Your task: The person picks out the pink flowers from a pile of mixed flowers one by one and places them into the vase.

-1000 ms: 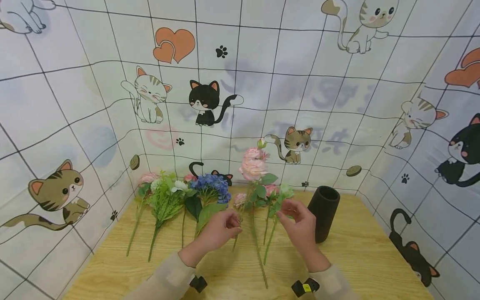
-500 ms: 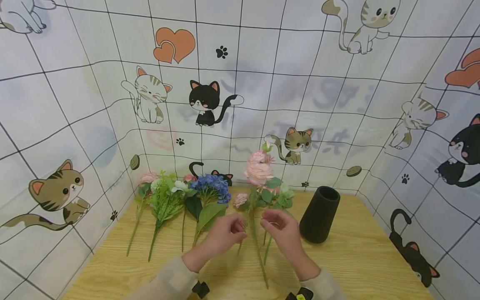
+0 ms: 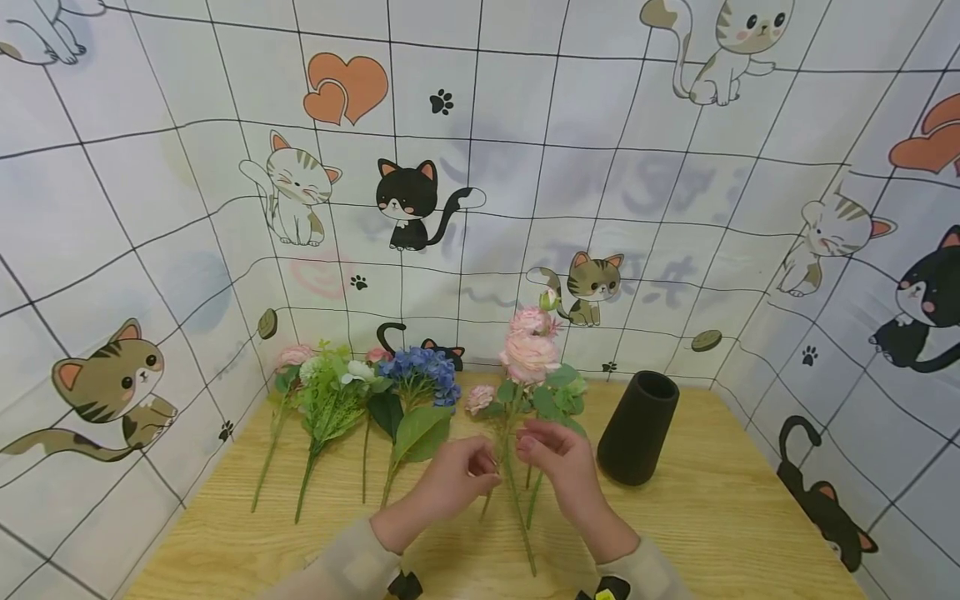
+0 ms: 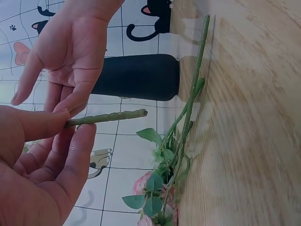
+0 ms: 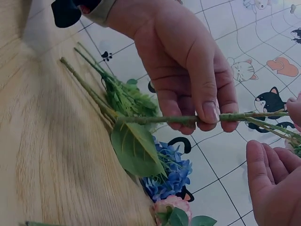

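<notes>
L hand [image 3: 452,477]: grip clamped on stem [image 4: 117,116]; R hand [image 3: 564,473]: grip apart, gap b4 vase [image 3: 637,432].

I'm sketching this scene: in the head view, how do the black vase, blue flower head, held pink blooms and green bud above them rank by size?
Largest to smallest:
1. Black vase
2. Blue flower head and pink blooms: too alike to rank
3. Green bud

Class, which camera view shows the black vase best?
The head view: it shows the vase whole, its opening visible. The left wrist view shows its lower part sideways, its top hidden behind the right hand. The right wrist view shows none of it.
</notes>
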The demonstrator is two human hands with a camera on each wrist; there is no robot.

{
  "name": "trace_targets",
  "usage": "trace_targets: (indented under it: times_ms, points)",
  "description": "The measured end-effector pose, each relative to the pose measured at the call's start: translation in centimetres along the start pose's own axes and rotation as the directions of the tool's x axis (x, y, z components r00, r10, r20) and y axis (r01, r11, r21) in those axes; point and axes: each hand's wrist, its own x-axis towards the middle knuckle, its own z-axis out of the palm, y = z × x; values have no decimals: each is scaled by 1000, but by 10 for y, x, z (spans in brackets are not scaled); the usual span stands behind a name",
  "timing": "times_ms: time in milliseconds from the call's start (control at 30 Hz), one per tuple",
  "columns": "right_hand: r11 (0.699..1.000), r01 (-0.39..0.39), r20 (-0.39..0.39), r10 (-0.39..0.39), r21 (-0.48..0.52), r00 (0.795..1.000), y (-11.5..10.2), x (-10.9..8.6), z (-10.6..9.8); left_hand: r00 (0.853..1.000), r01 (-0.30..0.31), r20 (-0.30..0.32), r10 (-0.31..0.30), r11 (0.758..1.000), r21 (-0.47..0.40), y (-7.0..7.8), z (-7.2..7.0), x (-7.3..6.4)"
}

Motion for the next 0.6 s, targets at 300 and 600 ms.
trace_targets:
  times_ms: [300, 600]
  points:
    - [991, -101, -26, 103, 87, 994, -7, -3, 8, 1000, -11, 13, 11, 1000, 1, 0, 4, -2]
    - [984, -119, -57, 127, 131, 990, -4, -4, 9, 1000, -3, 27, 2, 1000, 28, -2, 9, -2]
